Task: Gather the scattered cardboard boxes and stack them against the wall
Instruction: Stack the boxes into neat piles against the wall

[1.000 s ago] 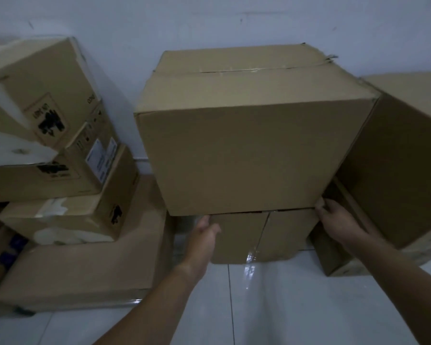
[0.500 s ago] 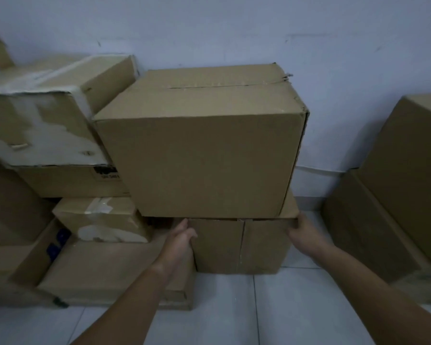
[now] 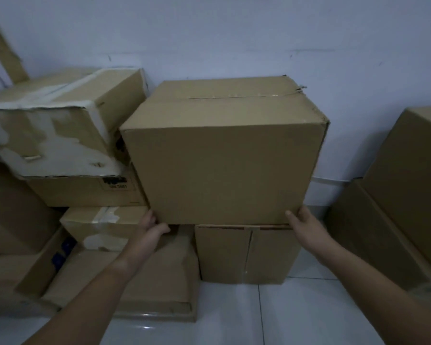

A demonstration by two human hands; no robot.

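Note:
A large plain cardboard box (image 3: 224, 155) sits on top of a smaller brown box (image 3: 246, 255) against the pale wall (image 3: 234, 33). Its left side overhangs the lower box. My left hand (image 3: 151, 229) grips the big box at its lower left corner, fingers curled under the edge. At the lower right corner my right hand (image 3: 306, 226) holds the same box, thumb on the front face. Both forearms reach in from the bottom of the view.
To the left stands a pile of worn boxes: a torn, white-patched one (image 3: 60, 125) on top, a taped one (image 3: 102, 225) below, flat cartons (image 3: 144, 282) on the floor. More boxes (image 3: 408, 195) stand at the right. White floor tiles (image 3: 271, 317) lie in front.
The big box has shifted left toward the worn pile, leaving a gap to the right-hand boxes. Both hands have moved up to its lower corners.

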